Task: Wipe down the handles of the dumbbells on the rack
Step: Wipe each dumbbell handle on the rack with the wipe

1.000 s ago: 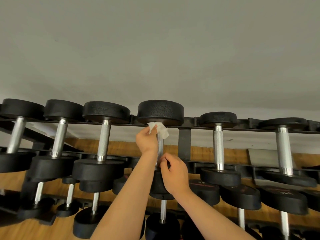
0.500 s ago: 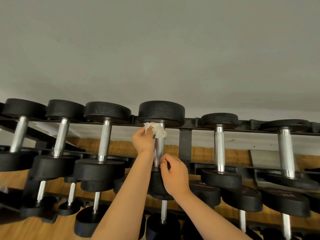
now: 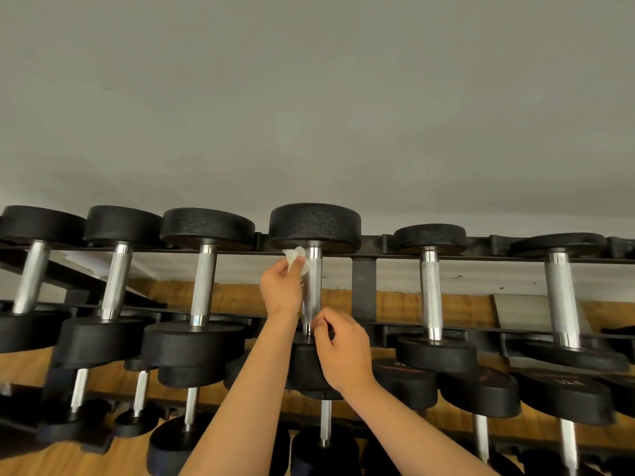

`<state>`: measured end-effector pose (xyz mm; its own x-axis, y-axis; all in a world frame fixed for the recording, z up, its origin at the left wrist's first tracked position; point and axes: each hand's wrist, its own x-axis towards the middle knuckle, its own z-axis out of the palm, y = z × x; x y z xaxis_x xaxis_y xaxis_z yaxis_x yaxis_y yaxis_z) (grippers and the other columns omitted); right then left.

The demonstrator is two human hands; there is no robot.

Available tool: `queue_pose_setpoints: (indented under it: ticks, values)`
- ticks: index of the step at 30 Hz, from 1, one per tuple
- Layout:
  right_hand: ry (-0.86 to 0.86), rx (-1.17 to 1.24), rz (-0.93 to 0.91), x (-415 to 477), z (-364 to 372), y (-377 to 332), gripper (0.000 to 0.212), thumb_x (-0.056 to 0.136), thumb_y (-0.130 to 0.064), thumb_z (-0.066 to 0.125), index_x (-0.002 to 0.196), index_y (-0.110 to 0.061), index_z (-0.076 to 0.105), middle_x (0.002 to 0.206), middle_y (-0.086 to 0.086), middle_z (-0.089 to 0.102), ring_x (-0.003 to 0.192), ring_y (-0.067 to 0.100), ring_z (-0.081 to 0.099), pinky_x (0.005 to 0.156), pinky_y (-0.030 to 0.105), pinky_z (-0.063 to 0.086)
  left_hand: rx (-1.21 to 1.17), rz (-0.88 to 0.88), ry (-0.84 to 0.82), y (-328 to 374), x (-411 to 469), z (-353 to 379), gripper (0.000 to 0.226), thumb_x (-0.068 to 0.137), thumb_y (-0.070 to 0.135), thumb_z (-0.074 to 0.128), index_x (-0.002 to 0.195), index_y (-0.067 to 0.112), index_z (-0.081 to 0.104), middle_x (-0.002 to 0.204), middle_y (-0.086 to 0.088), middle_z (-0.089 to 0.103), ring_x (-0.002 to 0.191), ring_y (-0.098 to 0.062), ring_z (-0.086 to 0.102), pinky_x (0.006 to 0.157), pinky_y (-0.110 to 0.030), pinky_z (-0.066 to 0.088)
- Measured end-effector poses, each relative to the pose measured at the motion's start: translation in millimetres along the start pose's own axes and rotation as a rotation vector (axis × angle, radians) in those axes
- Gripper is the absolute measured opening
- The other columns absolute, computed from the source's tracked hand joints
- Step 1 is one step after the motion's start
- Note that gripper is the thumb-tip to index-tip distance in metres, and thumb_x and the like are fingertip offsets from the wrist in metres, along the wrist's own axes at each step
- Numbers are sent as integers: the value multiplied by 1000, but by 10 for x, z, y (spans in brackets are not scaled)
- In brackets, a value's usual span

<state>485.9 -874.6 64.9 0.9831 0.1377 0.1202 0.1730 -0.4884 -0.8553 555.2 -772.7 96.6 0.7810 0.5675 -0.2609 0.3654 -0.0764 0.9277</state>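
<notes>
Pinching white wipe (image 3: 296, 256) in left hand (image 3: 280, 288), right hand (image 3: 340, 352) curled on dumbbell head (image 3: 307, 367)

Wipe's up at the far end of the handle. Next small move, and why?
Probably draw the left hand and its white wipe down the chrome handle toward the right hand, which holds the near end. The wipe sits right under the far head, and the knurled length below it is uncovered.
</notes>
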Motion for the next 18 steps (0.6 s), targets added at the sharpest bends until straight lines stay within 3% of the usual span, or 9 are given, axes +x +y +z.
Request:
queue_pose_setpoints:
  ticks: [4, 8, 11, 13, 16, 18]
  values:
    - [-9, -6, 6, 4, -1, 4, 32, 89, -37, 35, 81, -21, 62, 75, -15, 57, 70, 2, 55, 61, 10, 40, -43, -97, -147, 69, 56, 24, 11, 96, 25, 60, 86, 21, 63, 92, -6, 66, 89, -18, 63, 76, -28, 52]
    - [-5, 0, 7, 0, 1, 2, 34, 89, -39, 34, 80, -22, 62, 75, -17, 56, 72, 2, 55, 62, 11, 42, -117, -207, -227, 110, 122, -4, 14, 93, 27, 64, 102, 17, 65, 111, -10, 66, 106, -25, 62, 96, -39, 51]
    - [-11, -3, 10, 3, 4, 13, 28, 90, -34, 38, 80, -22, 61, 74, -15, 57, 72, 4, 56, 62, 14, 43, -121, -190, -177, 104, 75, 2, 34, 90, 27, 68, 120, 18, 54, 112, -4, 62, 105, -21, 60, 83, -31, 52]
    - [-17, 1, 17, 4, -1, 10, 28, 90, -33, 38, 81, -22, 62, 75, -15, 58, 72, 5, 56, 62, 13, 42, -159, -179, -130, 72, 35, -15, 33, 90, 31, 67, 117, 20, 52, 109, -3, 61, 102, -19, 60, 76, -27, 51]
    - [-23, -3, 18, 5, -3, 3, 32, 89, -38, 35, 81, -22, 62, 75, -16, 57, 71, 3, 55, 61, 11, 39, -240, -154, -160, 41, -20, -67, 20, 99, 33, 54, 103, 15, 63, 106, -8, 65, 100, -20, 63, 85, -31, 52]
    - [-17, -4, 15, 3, 4, 6, 35, 88, -41, 32, 80, -23, 61, 74, -17, 55, 71, 2, 54, 61, 11, 38, -241, -115, -133, 26, -21, -86, 16, 100, 21, 52, 92, 19, 66, 100, -7, 67, 99, -21, 63, 89, -34, 51]
